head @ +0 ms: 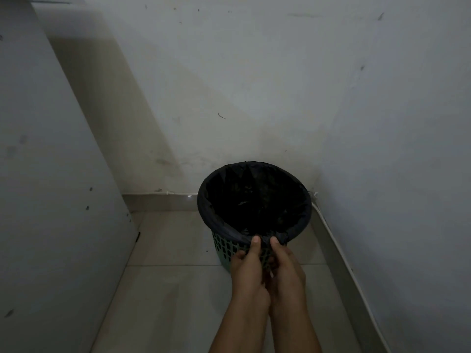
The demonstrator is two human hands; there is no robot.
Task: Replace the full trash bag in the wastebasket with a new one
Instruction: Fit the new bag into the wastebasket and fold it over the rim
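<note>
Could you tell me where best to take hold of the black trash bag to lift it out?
Probably at the folded-over hem on the near rim, from the front, where the left hand and right hand pinch the trash bag; its loose edge hangs outside the green wastebasket.

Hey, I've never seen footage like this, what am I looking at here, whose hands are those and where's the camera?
There is no machine here. The one picture comes from a wide-angle camera worn on a person's head, looking forward and down, so the two forearms reaching in from the bottom edge are that person's own. A green perforated wastebasket stands on a tiled floor in the corner of pale walls. A black trash bag lines it, its edge folded over the rim. The left hand and the right hand meet at the near rim, thumbs on the folded edge and fingers curled under it, gripping the bag. The inside is too dark to say what it holds. A white cable runs along the right wall's base.
</note>
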